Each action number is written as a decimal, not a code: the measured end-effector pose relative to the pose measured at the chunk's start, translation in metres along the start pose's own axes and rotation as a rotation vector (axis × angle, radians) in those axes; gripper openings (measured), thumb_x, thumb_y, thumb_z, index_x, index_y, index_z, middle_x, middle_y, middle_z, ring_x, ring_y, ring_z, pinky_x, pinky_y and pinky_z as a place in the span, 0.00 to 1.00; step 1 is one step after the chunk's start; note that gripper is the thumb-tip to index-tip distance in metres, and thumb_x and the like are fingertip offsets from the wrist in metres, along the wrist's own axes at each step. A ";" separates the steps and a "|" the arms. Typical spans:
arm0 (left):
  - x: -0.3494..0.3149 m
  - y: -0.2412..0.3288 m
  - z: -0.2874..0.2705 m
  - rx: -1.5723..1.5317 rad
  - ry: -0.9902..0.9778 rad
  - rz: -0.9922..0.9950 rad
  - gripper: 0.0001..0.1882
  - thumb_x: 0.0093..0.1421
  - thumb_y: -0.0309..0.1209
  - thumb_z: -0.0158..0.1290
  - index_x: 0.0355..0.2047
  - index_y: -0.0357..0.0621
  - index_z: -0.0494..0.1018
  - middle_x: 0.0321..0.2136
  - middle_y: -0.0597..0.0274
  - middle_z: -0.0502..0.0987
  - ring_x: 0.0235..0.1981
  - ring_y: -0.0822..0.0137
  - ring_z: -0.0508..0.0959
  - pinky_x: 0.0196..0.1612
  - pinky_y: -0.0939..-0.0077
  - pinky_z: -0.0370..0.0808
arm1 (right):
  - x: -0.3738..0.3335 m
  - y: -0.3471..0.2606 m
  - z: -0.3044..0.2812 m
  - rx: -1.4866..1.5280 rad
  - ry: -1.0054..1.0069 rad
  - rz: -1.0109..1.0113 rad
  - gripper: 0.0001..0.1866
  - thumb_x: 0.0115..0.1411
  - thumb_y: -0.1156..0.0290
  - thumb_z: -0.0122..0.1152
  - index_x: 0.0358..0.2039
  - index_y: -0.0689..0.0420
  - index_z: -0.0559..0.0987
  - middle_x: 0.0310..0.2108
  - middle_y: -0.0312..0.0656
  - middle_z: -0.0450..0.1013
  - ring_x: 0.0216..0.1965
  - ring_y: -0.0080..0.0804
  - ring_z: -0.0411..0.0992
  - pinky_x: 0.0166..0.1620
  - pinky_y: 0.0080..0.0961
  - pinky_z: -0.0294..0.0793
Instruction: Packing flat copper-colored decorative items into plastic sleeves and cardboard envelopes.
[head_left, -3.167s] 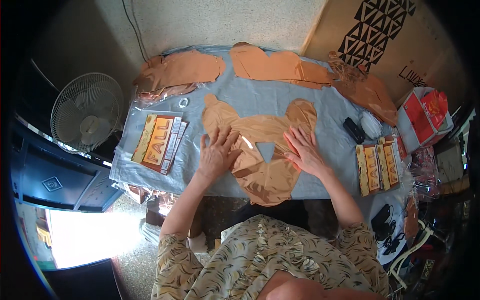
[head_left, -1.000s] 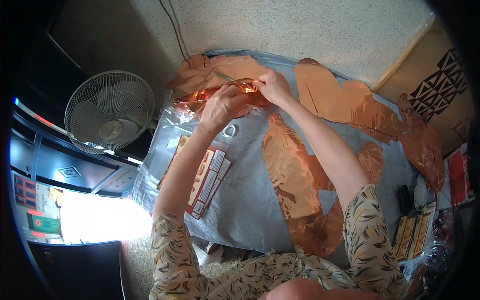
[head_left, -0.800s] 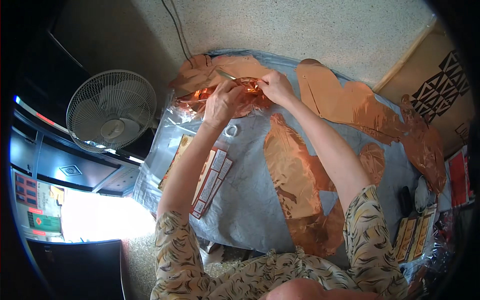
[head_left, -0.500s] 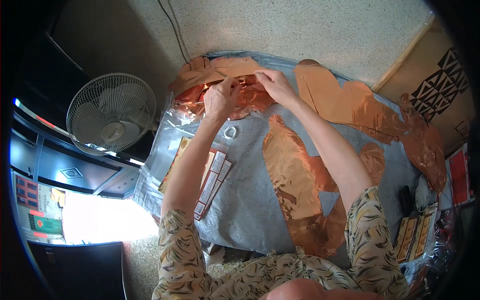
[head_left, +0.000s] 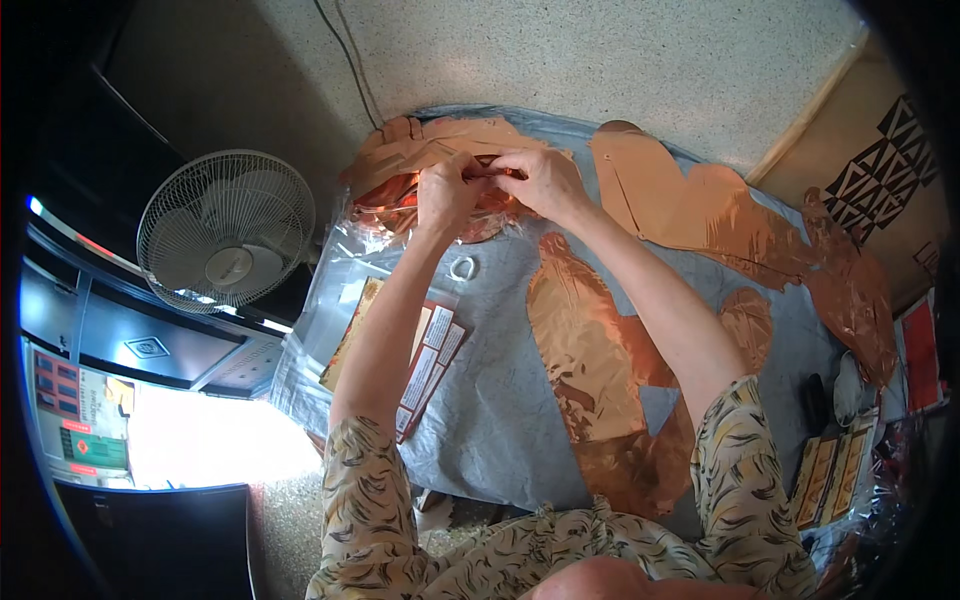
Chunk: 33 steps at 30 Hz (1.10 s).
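Observation:
At the far end of the table both my hands meet over a crumpled, shiny copper-coloured foil balloon (head_left: pixel 400 192). My left hand (head_left: pixel 446 197) is closed, its fingertips pinching the foil. Close against it, my right hand (head_left: pixel 543 185) pinches at the same spot with thumb and fingers. Exactly what lies between the fingertips is hidden. Clear plastic film (head_left: pixel 365 232) lies around the near side of this foil. A small white ring of ribbon (head_left: pixel 463 268) rests below my left hand. Another flat foil balloon (head_left: pixel 585 340) lies between my forearms.
Grey sheeting (head_left: pixel 490 400) covers the table. Printed card packaging (head_left: pixel 428 365) lies beside my left forearm. More flat copper foil (head_left: pixel 700 215) spreads along the right. A fan (head_left: pixel 228 230) stands at left. A dark object (head_left: pixel 812 400) and patterned cards (head_left: pixel 835 475) sit at right.
My right hand has moved left and slightly down, so the fingertips of both hands now meet at the foil. The far edge of the foil has shifted a little.

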<state>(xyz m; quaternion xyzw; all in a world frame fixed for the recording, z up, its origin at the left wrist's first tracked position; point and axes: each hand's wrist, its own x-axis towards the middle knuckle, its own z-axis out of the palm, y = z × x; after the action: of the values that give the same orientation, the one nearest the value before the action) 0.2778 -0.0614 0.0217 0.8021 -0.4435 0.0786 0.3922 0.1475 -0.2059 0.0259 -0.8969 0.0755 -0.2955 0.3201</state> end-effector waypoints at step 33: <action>-0.024 0.002 0.015 0.212 0.083 0.352 0.10 0.59 0.29 0.62 0.41 0.45 0.79 0.36 0.59 0.81 0.39 0.55 0.80 0.45 0.59 0.73 | 0.007 0.031 0.033 0.306 0.247 0.242 0.10 0.62 0.69 0.69 0.40 0.61 0.88 0.31 0.48 0.85 0.30 0.28 0.81 0.36 0.29 0.77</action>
<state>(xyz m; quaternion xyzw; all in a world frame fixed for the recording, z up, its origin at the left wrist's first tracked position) 0.2582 -0.0566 0.0013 0.7451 -0.5494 0.2253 0.3038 0.1743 -0.2152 -0.0103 -0.7795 0.1754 -0.3705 0.4737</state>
